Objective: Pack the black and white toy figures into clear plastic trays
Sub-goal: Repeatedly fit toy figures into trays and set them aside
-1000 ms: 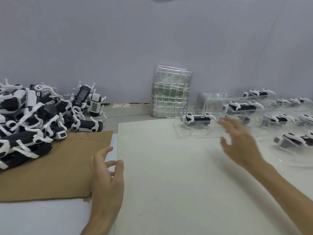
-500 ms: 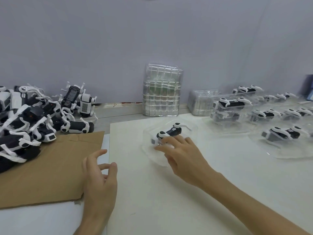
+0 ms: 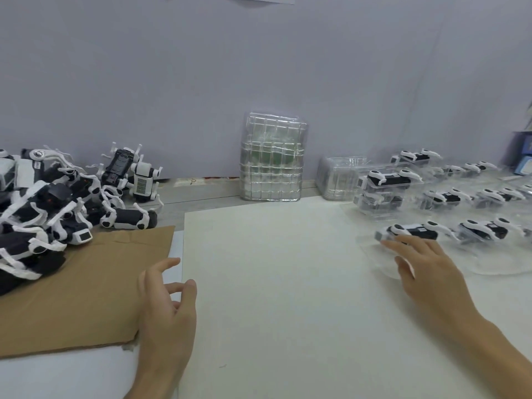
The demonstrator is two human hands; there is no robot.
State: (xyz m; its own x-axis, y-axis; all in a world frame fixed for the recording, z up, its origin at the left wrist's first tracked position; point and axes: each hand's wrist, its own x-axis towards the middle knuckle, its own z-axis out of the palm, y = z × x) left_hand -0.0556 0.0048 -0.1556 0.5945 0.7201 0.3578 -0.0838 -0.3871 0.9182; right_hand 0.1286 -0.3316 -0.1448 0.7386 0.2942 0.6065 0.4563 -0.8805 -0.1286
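The packed clear tray (image 3: 374, 250) with its toy figure (image 3: 414, 232) sits at the right of the worktop (image 3: 273, 283), just beside other filled trays (image 3: 506, 264); the right hand (image 3: 429, 269) rests on it, grip spread, fingers straight; press lightly and slide it level, lest the thin plastic buckle; the left hand (image 3: 167, 312), grip loosely spread and empty, hovers near the cardboard (image 3: 80, 283).

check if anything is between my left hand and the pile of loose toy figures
Nothing visible is. The left hand hovers by the right edge of the cardboard sheet; only bare cardboard lies between it and the pile of toy figures. The right hand touches a packed tray far right.
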